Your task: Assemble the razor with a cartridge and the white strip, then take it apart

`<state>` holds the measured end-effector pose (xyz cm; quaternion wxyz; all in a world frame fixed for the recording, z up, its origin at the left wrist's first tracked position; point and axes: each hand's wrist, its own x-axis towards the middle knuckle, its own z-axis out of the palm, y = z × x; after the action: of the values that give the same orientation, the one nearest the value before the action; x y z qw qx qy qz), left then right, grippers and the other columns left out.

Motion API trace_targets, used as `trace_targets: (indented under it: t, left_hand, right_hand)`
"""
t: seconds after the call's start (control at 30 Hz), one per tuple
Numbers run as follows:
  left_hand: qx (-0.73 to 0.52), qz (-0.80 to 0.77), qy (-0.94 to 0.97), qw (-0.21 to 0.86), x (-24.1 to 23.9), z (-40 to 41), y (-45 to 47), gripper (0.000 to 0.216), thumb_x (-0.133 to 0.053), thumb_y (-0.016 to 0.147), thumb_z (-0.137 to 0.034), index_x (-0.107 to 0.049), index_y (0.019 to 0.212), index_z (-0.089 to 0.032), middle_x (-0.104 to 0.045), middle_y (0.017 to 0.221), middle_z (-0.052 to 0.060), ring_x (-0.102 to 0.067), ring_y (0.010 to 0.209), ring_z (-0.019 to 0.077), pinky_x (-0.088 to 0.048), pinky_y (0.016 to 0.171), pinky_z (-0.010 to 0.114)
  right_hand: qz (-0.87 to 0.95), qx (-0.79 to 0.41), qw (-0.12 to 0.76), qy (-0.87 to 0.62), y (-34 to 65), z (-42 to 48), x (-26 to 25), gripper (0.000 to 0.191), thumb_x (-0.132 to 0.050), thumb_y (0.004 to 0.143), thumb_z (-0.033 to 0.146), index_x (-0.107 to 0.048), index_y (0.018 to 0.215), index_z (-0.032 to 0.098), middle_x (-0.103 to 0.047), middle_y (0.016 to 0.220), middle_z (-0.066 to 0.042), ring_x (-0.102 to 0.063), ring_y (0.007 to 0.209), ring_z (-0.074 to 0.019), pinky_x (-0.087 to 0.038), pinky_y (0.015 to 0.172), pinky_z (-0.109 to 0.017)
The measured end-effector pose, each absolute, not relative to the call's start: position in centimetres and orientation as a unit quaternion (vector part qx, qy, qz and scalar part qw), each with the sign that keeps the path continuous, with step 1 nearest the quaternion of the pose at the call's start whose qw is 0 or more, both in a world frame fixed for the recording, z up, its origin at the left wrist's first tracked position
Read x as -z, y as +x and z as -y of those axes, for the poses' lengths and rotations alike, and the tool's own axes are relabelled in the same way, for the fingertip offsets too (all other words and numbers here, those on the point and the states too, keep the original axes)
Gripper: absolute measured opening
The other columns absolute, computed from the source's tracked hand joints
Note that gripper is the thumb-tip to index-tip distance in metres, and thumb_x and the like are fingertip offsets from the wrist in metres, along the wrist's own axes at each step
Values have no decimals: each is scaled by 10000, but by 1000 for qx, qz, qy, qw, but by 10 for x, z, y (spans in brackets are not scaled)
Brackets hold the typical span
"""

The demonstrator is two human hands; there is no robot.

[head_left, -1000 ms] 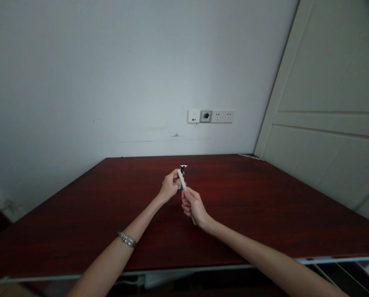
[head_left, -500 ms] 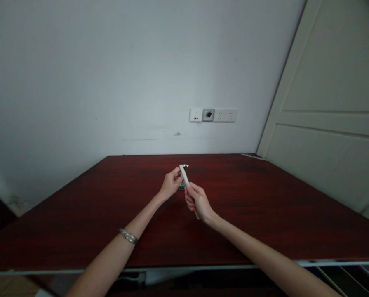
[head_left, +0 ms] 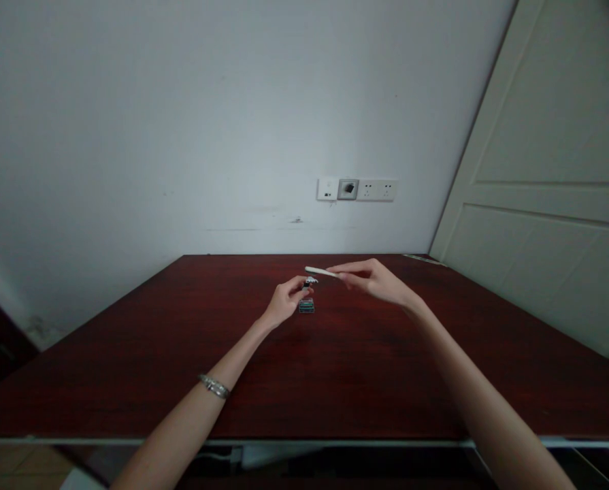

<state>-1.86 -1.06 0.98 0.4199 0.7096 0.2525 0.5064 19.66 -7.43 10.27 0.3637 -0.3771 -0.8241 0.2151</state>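
My left hand (head_left: 286, 299) is closed, its thumb and fingertips pinching a small upright object with a dark stem and a jagged silvery-white top (head_left: 311, 280). Just below it, a small clear box-like piece with greenish parts (head_left: 307, 306) rests on the table; whether the two are joined I cannot tell. Between the fingertips of my right hand (head_left: 378, 280) is a slim white stick (head_left: 319, 271), flat and slightly curved, kind unclear. It lies nearly level, its free end pointing left just above the silvery top. Whether they touch cannot be seen.
A dark red wooden table (head_left: 222, 340) reaches back to a white wall (head_left: 182, 136). Sockets and a switch (head_left: 358, 190) sit low on that wall. A pale panelled door (head_left: 549, 204) stands along the right side. The table's front edge (head_left: 375, 441) runs beneath my forearms.
My right hand has moved up and to the right, turning the white stick from steeply slanted to nearly level. The silvery top and clear base show more now. My left hand stays about where it was.
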Motion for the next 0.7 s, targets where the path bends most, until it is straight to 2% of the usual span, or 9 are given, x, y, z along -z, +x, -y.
trace_targets:
  t: [0.1,0.2,0.3,0.37,0.47,0.6,0.7]
  left_hand:
    - [-495,-248,720,418,-10,11,-20,206,-588,757,-210,-599,951,-141,-642,852,33,-613,829,146,-485,813,294]
    - [-488,-245,728,415,-8,10,-20,215,-582,765,-218,-598,965,-141,-642,880,40,-613,837,152,-484,816,301]
    - [-480,-256,736,405,-6,8,-20,228,-583,769,-241,-598,972,-138,-642,879,46,-612,833,164,-488,805,311]
    - [-474,-263,744,391,-5,8,-20,237,-594,762,-246,-605,972,-137,-646,878,49,-608,843,172,-485,812,315]
    - [-478,-260,745,386,-5,7,-20,259,-592,763,-244,-603,1002,-146,-646,911,54,-606,857,178,-481,820,322]
    - [-484,-255,739,394,-5,6,-21,256,-585,766,-244,-600,1001,-143,-643,867,45,-613,828,170,-489,805,323]
    - [-495,-249,734,393,-5,6,-21,255,-597,749,-220,-599,992,-143,-641,898,47,-609,855,165,-478,830,319]
  right_hand:
    - [858,-166,309,-375,199,77,-109,329,-489,820,340,-643,1087,225,-691,920,-38,-579,714,-152,-441,639,-266]
    - [883,-170,263,-349,198,76,-110,310,-492,821,316,-642,1083,247,-675,1021,-25,-611,832,-175,-461,733,-286]
    - [876,-148,296,-351,196,76,-110,310,-482,830,299,-632,1097,246,-656,1070,-24,-608,912,-183,-453,806,-301]
    - [873,-147,299,-356,196,77,-111,306,-488,827,295,-636,1091,242,-657,1068,-25,-608,923,-185,-451,818,-304]
    - [884,-174,257,-350,197,79,-113,300,-504,817,295,-645,1075,239,-667,1045,-21,-616,897,-186,-460,797,-302]
    - [865,-162,309,-362,201,80,-111,322,-485,826,311,-624,1109,244,-657,1069,-27,-605,905,-191,-446,807,-318]
    - [868,-195,272,-366,204,79,-106,324,-505,810,341,-646,1078,226,-676,1015,-40,-607,835,-188,-452,753,-311]
